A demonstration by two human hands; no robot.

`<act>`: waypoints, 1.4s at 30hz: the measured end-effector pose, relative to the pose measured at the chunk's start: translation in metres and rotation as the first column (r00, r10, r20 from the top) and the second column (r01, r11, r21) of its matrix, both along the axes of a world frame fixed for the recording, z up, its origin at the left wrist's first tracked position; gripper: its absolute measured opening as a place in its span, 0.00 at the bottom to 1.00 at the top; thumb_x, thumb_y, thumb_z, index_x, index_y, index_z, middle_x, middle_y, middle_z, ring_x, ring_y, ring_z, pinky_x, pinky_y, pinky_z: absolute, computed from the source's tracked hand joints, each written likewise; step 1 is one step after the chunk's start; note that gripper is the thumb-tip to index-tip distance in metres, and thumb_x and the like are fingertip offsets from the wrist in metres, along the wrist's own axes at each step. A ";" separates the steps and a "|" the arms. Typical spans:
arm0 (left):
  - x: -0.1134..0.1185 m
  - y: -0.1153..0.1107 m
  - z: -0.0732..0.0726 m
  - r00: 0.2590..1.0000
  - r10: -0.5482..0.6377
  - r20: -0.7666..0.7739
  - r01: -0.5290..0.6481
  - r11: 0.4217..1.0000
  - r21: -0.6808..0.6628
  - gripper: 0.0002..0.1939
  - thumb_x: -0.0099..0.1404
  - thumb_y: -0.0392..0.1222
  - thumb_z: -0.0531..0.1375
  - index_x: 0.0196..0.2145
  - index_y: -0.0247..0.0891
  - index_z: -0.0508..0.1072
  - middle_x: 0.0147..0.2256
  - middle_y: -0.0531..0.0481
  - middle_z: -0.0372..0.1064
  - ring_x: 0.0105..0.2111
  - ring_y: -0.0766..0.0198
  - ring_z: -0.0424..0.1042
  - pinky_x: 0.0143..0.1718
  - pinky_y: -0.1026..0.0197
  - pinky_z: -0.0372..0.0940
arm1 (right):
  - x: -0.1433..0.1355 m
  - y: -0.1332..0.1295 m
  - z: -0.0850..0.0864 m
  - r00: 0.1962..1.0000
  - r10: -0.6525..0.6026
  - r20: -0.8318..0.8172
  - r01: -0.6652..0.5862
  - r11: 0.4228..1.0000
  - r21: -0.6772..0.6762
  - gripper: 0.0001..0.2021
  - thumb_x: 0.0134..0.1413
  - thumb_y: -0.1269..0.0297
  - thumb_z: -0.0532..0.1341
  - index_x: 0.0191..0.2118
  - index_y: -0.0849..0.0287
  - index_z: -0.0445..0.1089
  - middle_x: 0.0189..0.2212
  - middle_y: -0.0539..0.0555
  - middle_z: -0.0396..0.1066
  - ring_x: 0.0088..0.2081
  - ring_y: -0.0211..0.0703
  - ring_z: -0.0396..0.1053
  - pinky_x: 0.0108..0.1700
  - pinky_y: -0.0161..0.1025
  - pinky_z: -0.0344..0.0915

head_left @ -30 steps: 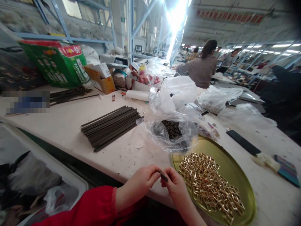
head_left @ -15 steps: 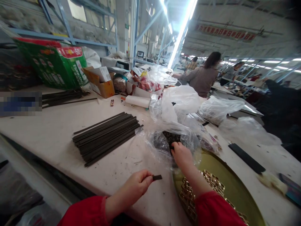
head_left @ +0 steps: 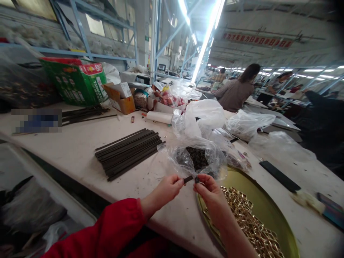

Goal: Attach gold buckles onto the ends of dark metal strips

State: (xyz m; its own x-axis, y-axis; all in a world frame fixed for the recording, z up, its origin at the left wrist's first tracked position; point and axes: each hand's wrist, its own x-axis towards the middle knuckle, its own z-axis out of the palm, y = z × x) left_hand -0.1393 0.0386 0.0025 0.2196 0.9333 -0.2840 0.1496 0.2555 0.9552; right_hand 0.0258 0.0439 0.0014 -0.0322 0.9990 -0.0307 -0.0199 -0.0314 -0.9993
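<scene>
While the left hand [head_left: 168,188] pinched a dark strip [head_left: 188,179] that pointed toward the right hand [head_left: 211,190], the latter pinched a small dark piece [head_left: 197,180] just beside it, with a clear bag [head_left: 215,156] of dark bits [head_left: 197,157] just beyond both and gold frames [head_left: 254,220] on a tray [head_left: 251,175] at its right.

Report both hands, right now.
Left hand: closed, holding a dark strip.
Right hand: closed, holding a small dark piece, too small to identify.
</scene>
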 end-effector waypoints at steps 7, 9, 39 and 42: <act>0.005 -0.022 0.011 0.973 -0.094 -0.211 0.133 0.976 0.175 0.12 0.58 0.46 0.50 0.24 0.35 0.63 0.20 0.57 0.56 0.21 0.70 0.55 0.22 0.67 0.49 | 0.010 -0.032 -0.002 1.000 0.003 0.017 -0.003 1.000 0.010 0.15 0.46 0.57 0.63 0.39 0.58 0.67 0.30 0.51 0.70 0.31 0.39 0.68 0.35 0.38 0.66; 0.003 -0.026 0.014 0.960 -0.099 -0.262 0.149 0.973 0.178 0.13 0.58 0.46 0.50 0.24 0.35 0.63 0.20 0.57 0.57 0.22 0.70 0.56 0.23 0.66 0.50 | 0.011 -0.035 -0.002 0.997 0.007 0.076 -0.011 0.999 0.053 0.16 0.45 0.56 0.63 0.40 0.58 0.68 0.31 0.52 0.71 0.33 0.41 0.68 0.36 0.38 0.66; -0.002 -0.044 -0.003 0.954 -0.077 -0.289 0.169 0.935 0.312 0.12 0.62 0.42 0.45 0.31 0.37 0.65 0.31 0.49 0.69 0.32 0.62 0.68 0.35 0.64 0.61 | -0.032 -0.054 -0.031 0.998 -0.038 0.051 0.015 0.922 0.388 0.17 0.52 0.49 0.55 0.29 0.57 0.71 0.23 0.51 0.64 0.26 0.37 0.61 0.29 0.34 0.58; -0.001 -0.050 -0.003 0.941 -0.078 -0.328 0.194 0.921 0.339 0.12 0.62 0.42 0.45 0.33 0.38 0.67 0.32 0.49 0.71 0.33 0.62 0.69 0.37 0.65 0.62 | -0.028 -0.051 -0.039 0.993 0.010 -0.116 0.011 0.984 0.175 0.17 0.45 0.48 0.61 0.25 0.59 0.67 0.18 0.47 0.60 0.21 0.33 0.57 0.25 0.32 0.55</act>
